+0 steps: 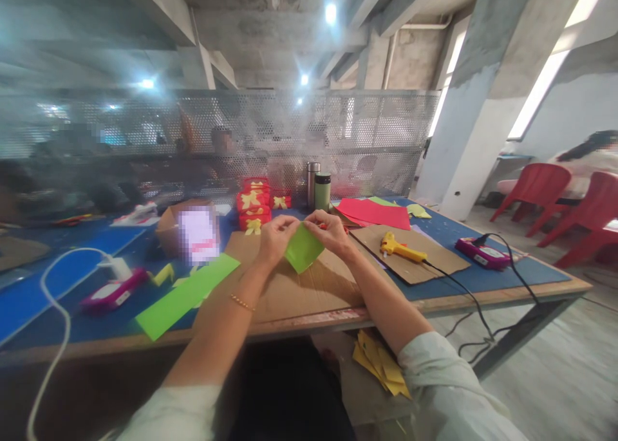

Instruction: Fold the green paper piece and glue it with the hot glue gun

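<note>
A green paper square [304,249] hangs corner-down between my two hands, above a brown cardboard sheet [270,299] on the table. My left hand [280,236] pinches its upper left edge. At the upper right edge, my right hand [329,231] is closed on the same paper. The fingertips of both hands nearly meet at the top corner. A long light green strip [186,296] lies left of the cardboard. Red boxes with yellow bows [253,206] are stacked beyond my left hand.
A yellow glue gun [404,250] with a black cord rests on cardboard at the right. Behind are two bottles [322,191] and red sheets [374,214]. Purple power strips [483,254] sit at both sides. A mesh screen [376,132] borders the far edge. A person sits far right.
</note>
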`<state>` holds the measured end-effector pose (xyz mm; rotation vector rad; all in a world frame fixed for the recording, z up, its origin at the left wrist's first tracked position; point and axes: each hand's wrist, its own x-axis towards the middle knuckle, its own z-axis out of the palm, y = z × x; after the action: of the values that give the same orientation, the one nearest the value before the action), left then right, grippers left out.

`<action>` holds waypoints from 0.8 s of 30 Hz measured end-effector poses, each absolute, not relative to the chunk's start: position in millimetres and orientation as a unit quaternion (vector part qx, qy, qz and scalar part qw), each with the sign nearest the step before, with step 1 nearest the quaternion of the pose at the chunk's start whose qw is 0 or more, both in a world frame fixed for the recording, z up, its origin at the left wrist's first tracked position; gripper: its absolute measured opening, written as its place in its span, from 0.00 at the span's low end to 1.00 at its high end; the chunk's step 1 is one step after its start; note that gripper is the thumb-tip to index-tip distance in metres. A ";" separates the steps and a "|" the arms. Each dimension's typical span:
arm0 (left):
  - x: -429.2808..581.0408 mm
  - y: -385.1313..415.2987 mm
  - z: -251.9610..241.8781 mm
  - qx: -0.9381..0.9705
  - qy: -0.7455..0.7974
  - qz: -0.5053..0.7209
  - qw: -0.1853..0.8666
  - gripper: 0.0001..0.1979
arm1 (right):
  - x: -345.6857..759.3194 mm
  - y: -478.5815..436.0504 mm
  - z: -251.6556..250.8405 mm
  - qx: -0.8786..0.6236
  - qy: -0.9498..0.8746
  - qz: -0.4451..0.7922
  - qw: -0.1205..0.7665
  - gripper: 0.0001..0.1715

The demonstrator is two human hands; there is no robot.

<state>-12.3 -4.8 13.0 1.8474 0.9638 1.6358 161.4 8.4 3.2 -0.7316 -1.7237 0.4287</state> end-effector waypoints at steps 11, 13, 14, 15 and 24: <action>-10.1 -2.5 11.6 0.674 0.359 0.591 0.261 0.11 | 160.3 10.2 2.0 -0.309 -0.742 0.176 0.569 0.13; -10.5 -3.3 12.0 0.672 0.358 0.596 0.255 0.11 | 160.8 12.2 1.0 -0.313 -0.742 0.173 0.567 0.14; -10.9 -3.6 12.3 0.670 0.358 0.600 0.252 0.11 | 161.2 13.1 0.6 -0.313 -0.743 0.171 0.566 0.15; -11.2 -4.0 12.5 0.666 0.358 0.604 0.250 0.11 | 161.7 13.9 0.3 -0.313 -0.745 0.170 0.564 0.15; -12.3 -2.9 12.1 0.642 0.374 0.603 0.292 0.11 | 164.6 15.7 0.4 -0.312 -0.764 0.143 0.546 0.16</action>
<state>-12.3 -2.9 12.1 1.7099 0.9967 1.6062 164.6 15.7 0.4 -0.7394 -1.8119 0.3396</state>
